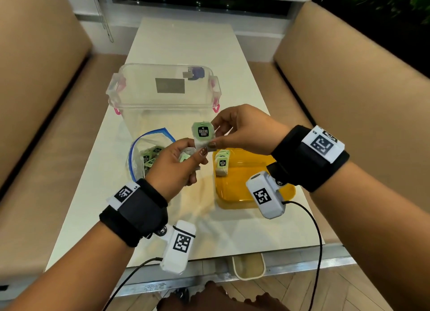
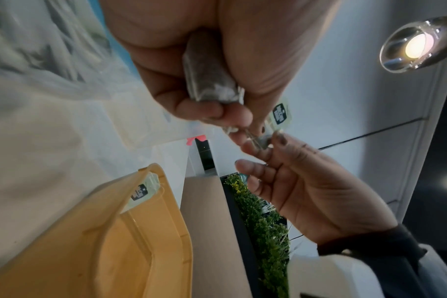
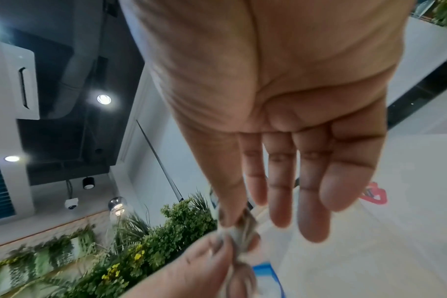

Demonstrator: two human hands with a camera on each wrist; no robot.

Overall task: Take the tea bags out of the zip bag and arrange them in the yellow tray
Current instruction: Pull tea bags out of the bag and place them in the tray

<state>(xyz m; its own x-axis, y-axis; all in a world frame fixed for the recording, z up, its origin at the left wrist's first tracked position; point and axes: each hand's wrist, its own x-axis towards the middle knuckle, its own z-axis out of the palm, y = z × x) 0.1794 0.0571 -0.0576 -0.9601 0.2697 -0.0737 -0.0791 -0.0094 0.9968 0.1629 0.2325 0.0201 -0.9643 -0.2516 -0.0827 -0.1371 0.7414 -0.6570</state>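
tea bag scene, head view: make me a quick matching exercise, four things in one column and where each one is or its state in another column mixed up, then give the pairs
Column one:
1. zip bag
2. yellow tray
3. clear plastic box
4. tea bag with green tag

Column two:
A. held in the air between the left hand and right hand
B. on the table at the far side, behind both hands
C. lying open at the left, more tea bags inside
D. at the right, a few tea bags standing at its far left corner

Pairs: 1-C, 2-D, 3-B, 4-A

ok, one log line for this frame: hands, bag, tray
left hand: grips tea bags | right hand: pinches tea bag | zip bag: open, bags left | yellow tray: some placed
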